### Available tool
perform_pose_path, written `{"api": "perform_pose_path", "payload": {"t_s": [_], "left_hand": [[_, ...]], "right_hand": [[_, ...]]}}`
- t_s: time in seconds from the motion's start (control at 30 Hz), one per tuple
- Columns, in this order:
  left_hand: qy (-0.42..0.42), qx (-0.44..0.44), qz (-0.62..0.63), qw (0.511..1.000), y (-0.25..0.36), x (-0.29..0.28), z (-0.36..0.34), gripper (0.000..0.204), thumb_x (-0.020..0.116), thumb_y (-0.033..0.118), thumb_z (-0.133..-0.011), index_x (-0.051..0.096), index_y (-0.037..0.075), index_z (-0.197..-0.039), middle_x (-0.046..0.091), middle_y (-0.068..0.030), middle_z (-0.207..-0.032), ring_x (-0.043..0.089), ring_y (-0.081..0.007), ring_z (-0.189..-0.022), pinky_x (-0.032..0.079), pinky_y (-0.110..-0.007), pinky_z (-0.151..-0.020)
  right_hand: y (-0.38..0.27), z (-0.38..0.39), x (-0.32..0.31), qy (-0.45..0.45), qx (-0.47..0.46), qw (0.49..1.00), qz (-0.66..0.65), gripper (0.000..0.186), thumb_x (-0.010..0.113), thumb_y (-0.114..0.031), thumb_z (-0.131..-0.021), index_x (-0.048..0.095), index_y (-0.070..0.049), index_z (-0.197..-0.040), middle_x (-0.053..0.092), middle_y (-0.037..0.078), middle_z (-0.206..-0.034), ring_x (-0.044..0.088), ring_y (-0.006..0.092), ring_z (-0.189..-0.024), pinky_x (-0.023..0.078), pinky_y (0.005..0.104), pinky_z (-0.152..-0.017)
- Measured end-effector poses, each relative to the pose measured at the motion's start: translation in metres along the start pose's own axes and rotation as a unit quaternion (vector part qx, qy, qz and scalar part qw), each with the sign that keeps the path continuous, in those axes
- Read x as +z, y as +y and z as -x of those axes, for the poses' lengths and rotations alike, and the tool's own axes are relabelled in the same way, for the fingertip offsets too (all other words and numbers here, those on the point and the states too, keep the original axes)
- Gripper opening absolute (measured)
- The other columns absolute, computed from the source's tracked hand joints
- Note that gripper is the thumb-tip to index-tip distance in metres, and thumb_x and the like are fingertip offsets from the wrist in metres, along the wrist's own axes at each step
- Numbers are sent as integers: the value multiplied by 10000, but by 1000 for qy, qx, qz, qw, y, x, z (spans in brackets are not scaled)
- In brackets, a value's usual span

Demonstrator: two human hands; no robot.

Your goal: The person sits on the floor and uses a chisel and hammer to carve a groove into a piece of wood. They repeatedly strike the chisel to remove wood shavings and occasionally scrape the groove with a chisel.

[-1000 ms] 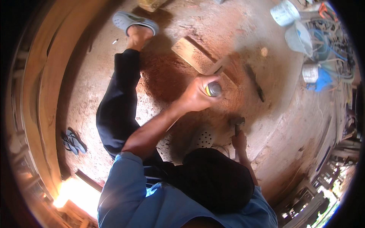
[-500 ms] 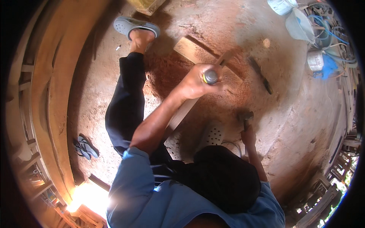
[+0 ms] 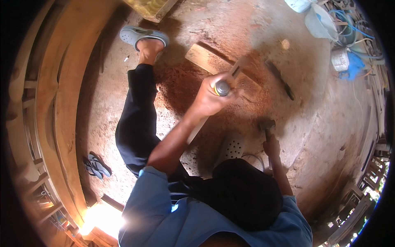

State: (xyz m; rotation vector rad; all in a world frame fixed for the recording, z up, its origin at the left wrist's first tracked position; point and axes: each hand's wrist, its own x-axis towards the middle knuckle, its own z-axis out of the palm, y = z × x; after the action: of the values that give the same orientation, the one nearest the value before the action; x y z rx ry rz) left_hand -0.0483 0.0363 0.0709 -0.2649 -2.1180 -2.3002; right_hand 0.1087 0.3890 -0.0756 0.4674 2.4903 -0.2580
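Observation:
My left hand [image 3: 209, 99] is closed around the upright handle of a chisel-like tool [image 3: 222, 88], whose round metal-capped end points up at me; its lower end is hidden by the hand. Beneath that hand runs a narrow length of wood [image 3: 243, 62] with a dark slot beside my fingers, and it continues under my forearm. This wood crosses over a flat wooden board [image 3: 204, 59] on the floor. Lower on the right, my right hand [image 3: 272, 148] grips a hammer [image 3: 267, 125], its dark head held low and apart from the wood.
Reddish wood dust [image 3: 175, 88] covers the floor around the board. A dark bar-shaped tool [image 3: 280, 79] lies to the right. My clogged foot [image 3: 144, 37] is at the far left, near a yellowish container [image 3: 154, 9]. Sandals [image 3: 98, 165], large timbers [image 3: 68, 107] and buckets [image 3: 321, 22] stand around.
The view has shifted slightly. My left hand and the upright tool sit a little further left and nearer in the picture; both hands keep their holds, and the hammer stays low.

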Motion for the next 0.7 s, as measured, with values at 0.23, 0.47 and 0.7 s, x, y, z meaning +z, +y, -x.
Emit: {"api": "perform_pose_path", "payload": {"t_s": [0.23,0.47,0.7], "left_hand": [[-185,22,48,981,-2,-24,-27,281,805,-8,-789,543,73,-731,543,15,-724,499,-86,-656,408,-277,-611],[-179,-77,41,980,-18,-35,-24,290,881,141,-737,606,116,-828,616,24,-778,595,-107,-739,490,-296,-685],[41,-62,-16,997,-17,12,10,231,837,91,-783,606,81,-790,602,35,-728,563,-60,-667,461,-241,-596]], "right_hand": [[-2,-2,-11,-18,6,1000,-19,350,617,-163,-791,557,-16,-1102,677,314,-1012,651,497,-980,517,562,-858],[-6,-7,-18,-42,6,999,22,371,618,-168,-794,562,-10,-1125,675,314,-1036,638,492,-1037,503,561,-909],[-5,-3,-13,-28,-2,1000,-10,334,603,-166,-801,567,-10,-1095,671,310,-1028,635,492,-1024,501,570,-887]]}}
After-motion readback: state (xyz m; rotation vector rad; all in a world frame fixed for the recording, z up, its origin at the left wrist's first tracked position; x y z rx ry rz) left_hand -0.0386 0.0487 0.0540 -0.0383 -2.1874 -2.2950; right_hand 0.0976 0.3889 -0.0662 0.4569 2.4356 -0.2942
